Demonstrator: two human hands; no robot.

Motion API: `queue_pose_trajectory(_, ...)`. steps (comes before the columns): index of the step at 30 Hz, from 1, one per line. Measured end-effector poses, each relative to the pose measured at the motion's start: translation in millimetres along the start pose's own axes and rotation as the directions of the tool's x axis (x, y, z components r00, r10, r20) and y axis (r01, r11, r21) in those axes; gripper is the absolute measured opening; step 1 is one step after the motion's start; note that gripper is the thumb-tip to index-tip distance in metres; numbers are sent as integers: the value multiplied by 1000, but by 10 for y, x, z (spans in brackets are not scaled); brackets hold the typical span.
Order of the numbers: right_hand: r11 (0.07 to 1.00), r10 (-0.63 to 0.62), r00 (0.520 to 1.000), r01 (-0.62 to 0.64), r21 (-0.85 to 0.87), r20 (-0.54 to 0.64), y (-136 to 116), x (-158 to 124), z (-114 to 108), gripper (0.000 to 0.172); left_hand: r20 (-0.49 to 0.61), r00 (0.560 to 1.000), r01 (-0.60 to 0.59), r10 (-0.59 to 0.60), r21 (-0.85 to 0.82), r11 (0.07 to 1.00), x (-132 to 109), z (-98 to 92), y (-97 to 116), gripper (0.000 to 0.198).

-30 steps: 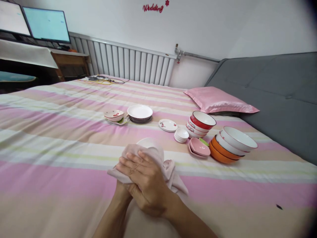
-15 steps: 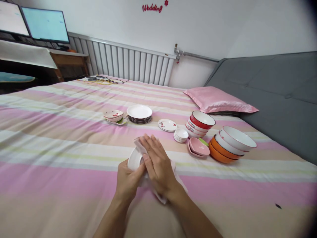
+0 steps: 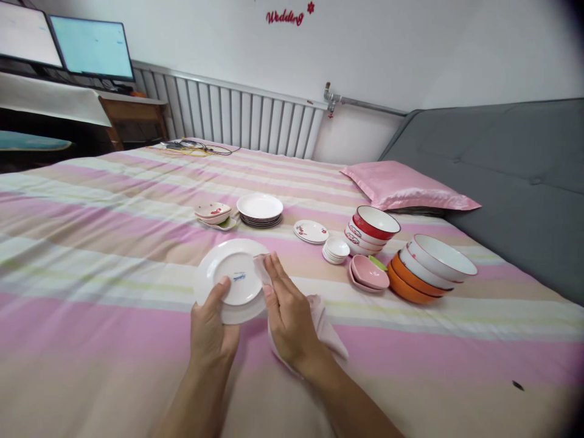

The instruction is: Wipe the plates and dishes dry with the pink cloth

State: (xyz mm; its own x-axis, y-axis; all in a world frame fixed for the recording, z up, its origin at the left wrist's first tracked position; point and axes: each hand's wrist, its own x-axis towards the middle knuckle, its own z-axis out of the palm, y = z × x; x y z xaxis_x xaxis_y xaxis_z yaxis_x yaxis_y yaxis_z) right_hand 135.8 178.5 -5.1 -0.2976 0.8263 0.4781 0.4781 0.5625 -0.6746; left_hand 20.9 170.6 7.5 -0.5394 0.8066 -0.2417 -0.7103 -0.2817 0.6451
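A white plate [image 3: 214,258], its underside with a small blue mark turned towards me, is held up above the bed. My left hand [image 3: 212,328] grips its lower left edge, thumb across the underside. On the plate's right side, my right hand [image 3: 289,310] presses a pale pink cloth [image 3: 326,331] against the rim. Part of the cloth hangs below and to the right of that hand. Beyond the hands stand a stack of white plates [image 3: 260,207] and two small flower-patterned plates [image 3: 311,231].
To the right are small white dishes [image 3: 336,249], red-and-white bowls [image 3: 376,222], pink dishes [image 3: 370,274] and orange and white bowls [image 3: 413,283]. Patterned dishes [image 3: 213,213] sit at the left. A pink pillow [image 3: 406,185] and cables [image 3: 187,146] lie farther back on the striped bed.
The plate, earlier mostly covered by the hands and cloth, has swung left so its underside shows. My left hand has moved left with it; the right still holds the cloth.
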Motion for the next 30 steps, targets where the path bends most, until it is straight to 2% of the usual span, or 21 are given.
queue_pose_trajectory(9,972,-124,982,150,-180,146,-201,-123,148,51,7,997,80,-81,-220,972,187,-96,94,31)
queue_pose_trajectory(14,961,-175,961,214,-173,215,-284,-218,202,54,57,976,216,-208,-260,941,220,-149,115,45)
queue_pose_trajectory(17,969,-157,969,188,-160,188,-277,-256,245,57,98,955,297,-280,-278,914,189,-136,108,52)
queue_pose_trajectory(20,984,-110,987,124,-131,114,-244,-240,266,57,114,938,346,-327,-281,895,147,-103,76,48)
queue_pose_trajectory(25,995,-42,999,41,-88,-7,-134,-102,162,54,80,976,213,-203,-160,964,84,-38,13,36)
queue_pose_trajectory(30,994,-74,996,70,-79,-53,47,22,-37,50,132,964,221,-231,93,971,8,-19,6,34)
